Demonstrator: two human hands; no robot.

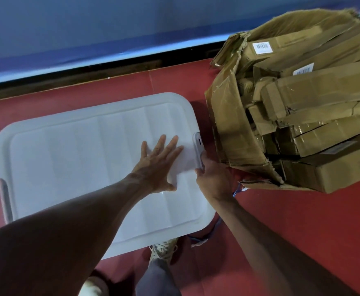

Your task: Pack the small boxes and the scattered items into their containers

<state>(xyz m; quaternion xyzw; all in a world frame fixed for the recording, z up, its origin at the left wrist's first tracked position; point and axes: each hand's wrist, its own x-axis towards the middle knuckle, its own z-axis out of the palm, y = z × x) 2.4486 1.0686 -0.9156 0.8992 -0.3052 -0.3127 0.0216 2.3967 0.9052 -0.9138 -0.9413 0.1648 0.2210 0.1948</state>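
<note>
Red floor (281, 221), blue wall (110, 28) behind. White rounded-rectangle plastic bin lid (78, 157) lies long axis left-right; left hand (157, 165) presses flat on it, fingers straight and spread. At the lid's right short end, right hand (214, 178) curls its fingers on the grey plastic clip latch (198, 146). Torn brown cardboard carton (224, 124), stuffed with small brown boxes (324, 133), sits just right of that latch, nearer the right hand.

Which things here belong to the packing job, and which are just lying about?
Job: white bin lid, pressed by the left hand; side latch, gripped by the right hand; torn carton; small brown boxes inside it.
Lying about: blue cord beside the lid, on the red floor.
</note>
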